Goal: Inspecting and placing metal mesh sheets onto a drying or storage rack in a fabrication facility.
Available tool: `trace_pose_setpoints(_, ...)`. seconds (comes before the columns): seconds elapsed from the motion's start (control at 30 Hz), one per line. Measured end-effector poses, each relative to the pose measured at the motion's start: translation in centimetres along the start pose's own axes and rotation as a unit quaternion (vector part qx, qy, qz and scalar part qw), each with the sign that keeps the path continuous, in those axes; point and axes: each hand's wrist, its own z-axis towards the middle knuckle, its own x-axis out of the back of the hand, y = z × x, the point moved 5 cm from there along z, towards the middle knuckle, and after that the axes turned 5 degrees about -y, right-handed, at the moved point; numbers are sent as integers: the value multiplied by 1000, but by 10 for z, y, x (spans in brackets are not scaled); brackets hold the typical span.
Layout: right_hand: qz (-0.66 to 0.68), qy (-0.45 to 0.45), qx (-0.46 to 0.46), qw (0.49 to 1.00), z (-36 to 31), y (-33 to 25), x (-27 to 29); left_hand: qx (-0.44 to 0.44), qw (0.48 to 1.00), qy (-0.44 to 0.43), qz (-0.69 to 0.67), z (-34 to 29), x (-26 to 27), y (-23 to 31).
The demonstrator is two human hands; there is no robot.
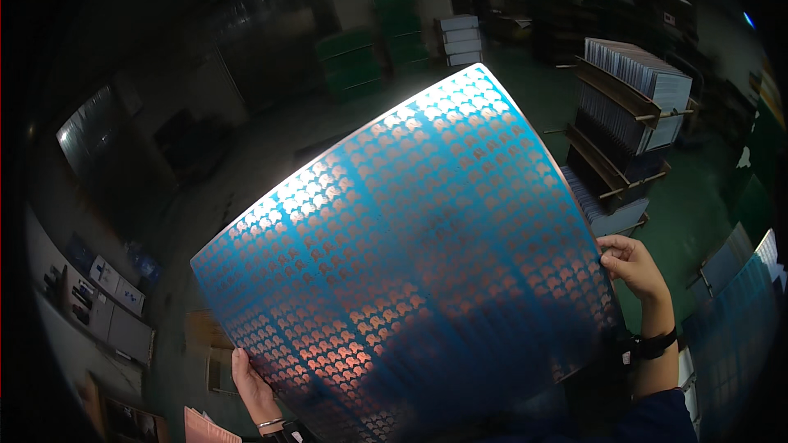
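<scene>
A large thin panel [427,221], blue with rows of small copper-coloured shapes, is held up tilted before me and fills the middle of the view. My left hand [253,385] grips its lower left edge, fingers partly hidden behind the sheet. At the right edge my right hand [632,267] pinches the panel between thumb and fingers. Bright light glares along its upper left side, and a dark shadow or reflection covers its lower part.
Racks of upright panels [632,98] are stacked at the right. More blue panels [730,336] stand at the lower right. Pinkish sheets [207,427] lie at the lower left, near grey cabinets [119,324]. Green stacks [349,61] and white boxes [460,39] stand farther back; two people are in the distance.
</scene>
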Motion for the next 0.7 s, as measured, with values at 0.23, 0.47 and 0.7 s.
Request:
trace_pose_setpoints(0.23,-1,74,127,989,6,-14,10,-122,990,-52,-54,-1,-54,49)
trace_pose_setpoints(0.47,202,192,259,925,36,-22,41,-257,947,-132,-141,27,-68,65)
trace_pose_setpoints(0.7,476,-59,316,819,75,35,74,-210,938,-163,-221,17,-103,16)
